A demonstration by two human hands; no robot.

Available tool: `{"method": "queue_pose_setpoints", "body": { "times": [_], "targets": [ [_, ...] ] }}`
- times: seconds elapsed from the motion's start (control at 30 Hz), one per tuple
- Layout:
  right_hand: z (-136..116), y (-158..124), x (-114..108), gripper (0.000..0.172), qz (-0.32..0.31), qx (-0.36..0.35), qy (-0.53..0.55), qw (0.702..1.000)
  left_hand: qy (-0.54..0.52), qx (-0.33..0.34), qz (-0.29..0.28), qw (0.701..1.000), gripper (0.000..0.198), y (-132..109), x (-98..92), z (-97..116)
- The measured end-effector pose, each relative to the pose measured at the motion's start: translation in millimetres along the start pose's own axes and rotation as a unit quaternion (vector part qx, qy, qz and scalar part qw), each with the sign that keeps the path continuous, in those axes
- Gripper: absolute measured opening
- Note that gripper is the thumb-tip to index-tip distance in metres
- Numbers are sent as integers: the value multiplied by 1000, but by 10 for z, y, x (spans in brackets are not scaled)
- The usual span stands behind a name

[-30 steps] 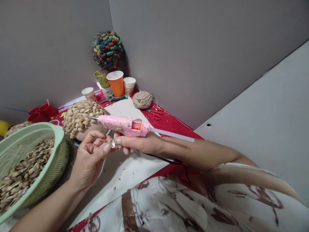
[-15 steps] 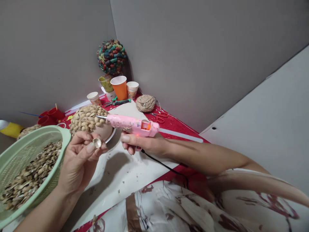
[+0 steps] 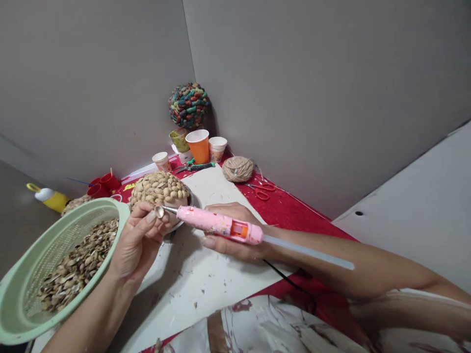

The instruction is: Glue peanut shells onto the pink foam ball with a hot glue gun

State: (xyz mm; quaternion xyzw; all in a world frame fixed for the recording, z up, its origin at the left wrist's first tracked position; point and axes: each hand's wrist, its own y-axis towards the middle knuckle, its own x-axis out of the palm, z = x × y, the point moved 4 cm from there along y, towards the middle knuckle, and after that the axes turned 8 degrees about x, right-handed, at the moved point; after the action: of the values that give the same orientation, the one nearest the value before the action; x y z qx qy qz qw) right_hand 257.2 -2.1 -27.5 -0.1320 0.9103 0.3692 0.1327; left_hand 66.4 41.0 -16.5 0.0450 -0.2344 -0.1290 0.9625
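Observation:
Between thumb and fingers, my left hand (image 3: 138,240) pinches a small nutshell half (image 3: 159,212), its hollow side facing me. My right hand (image 3: 233,235) is wrapped round a pink hot glue gun (image 3: 213,223), with a clear glue stick (image 3: 312,253) jutting from its back. The gun's metal nozzle meets the shell at its rim or inside it; which one I cannot tell. Just behind the shell stands a ball partly covered in nutshells (image 3: 158,189), its lower right side bare. A green colander (image 3: 73,211) holding many loose shells (image 3: 83,264) is left of my left hand.
A white board (image 3: 198,289) with crumbs lies on the red cloth (image 3: 305,211). Behind are paper cups (image 3: 198,147), pliers (image 3: 198,166), a twine ball (image 3: 238,169), red scissors (image 3: 262,190) and a multicoloured ball (image 3: 189,104). A black cord (image 3: 287,277) trails right.
The glue gun has come down and turned, bringing its nozzle from above my left hand to the shell. My left hand keeps its pinch. The whole view has shifted, so things appear further right and lower.

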Motion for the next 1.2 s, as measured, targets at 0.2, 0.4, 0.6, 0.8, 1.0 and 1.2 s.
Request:
{"method": "queue_pose_setpoints", "body": {
  "times": [0.2, 0.4, 0.6, 0.8, 1.0, 1.2],
  "targets": [
    [30, 3, 44, 31, 14, -33, -3, 999, -5, -17, -2, 1000, 25, 5, 1, -23],
    [111, -14, 65, 31, 15, -12, -1, 1000, 10, -15, -6, 1000, 22, -2, -16, -36],
    [112, -25, 68, 30, 27, -39, -26, 999, 19, -14, 2, 1000, 23, 21, -31, -31],
    [80, -19, 61, 30, 44, -65, -34, 996, 21, 9, -5, 1000, 23, 64, -26, -27],
    [52, -7, 43, 29, 27, -37, -48, 998, 33, 34, -7, 999, 26, 71, -17, -34],
    [63, -24, 48, 28, 32, -19, -60, 998, 64, 68, 4, 996, 30, 62, 6, -30]
  ]
}}
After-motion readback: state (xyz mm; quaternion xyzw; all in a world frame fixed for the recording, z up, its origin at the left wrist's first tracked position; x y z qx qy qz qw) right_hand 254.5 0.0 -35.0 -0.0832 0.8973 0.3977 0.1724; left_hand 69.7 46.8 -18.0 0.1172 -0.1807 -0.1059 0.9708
